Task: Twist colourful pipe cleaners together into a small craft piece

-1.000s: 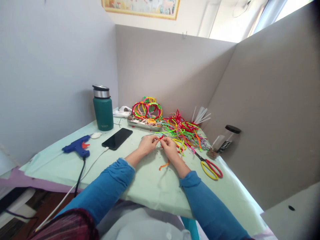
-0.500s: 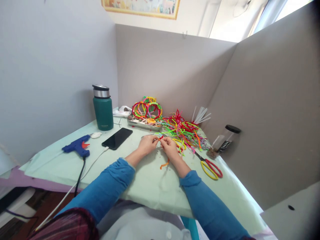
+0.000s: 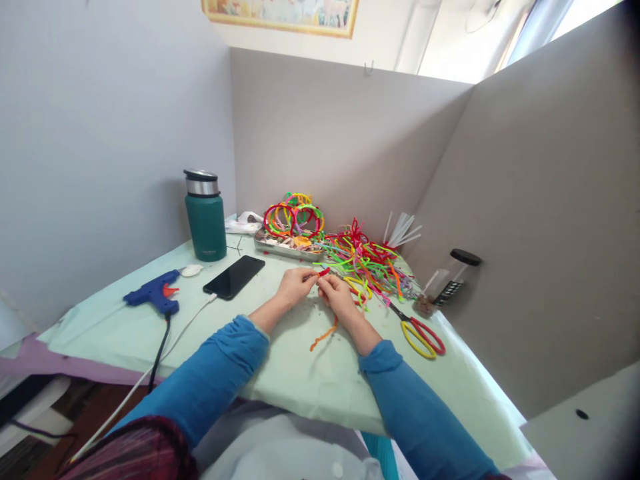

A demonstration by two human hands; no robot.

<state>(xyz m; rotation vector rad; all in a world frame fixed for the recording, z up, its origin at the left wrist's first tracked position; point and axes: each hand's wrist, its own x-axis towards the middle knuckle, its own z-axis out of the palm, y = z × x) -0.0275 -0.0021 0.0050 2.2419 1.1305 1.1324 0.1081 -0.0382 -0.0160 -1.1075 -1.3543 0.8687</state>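
Note:
My left hand (image 3: 295, 287) and my right hand (image 3: 337, 293) meet over the middle of the table, fingertips pinched close together. Between them pokes up a short red fuzzy piece (image 3: 325, 272), held in my left fingertips. An orange fuzzy stem (image 3: 324, 335) trails down from under my right hand toward me, its near end crinkled; my right fingertips pinch at the same spot. How the red and orange parts join is hidden by the fingers. Just behind the hands lies a tangled pile of coloured fuzzy stems (image 3: 370, 257).
A metal tray (image 3: 290, 252) with coloured rings stands behind. To the left are a green bottle (image 3: 206, 223), a phone (image 3: 235, 277) and a blue glue gun (image 3: 155, 292) with its cord. Scissors (image 3: 423, 337) and a clear jar (image 3: 453, 277) are at the right.
The orange stem's loose end has swung left and toward me, and more of it shows. The red piece sticks out further above the fingertips. Both hands have barely moved.

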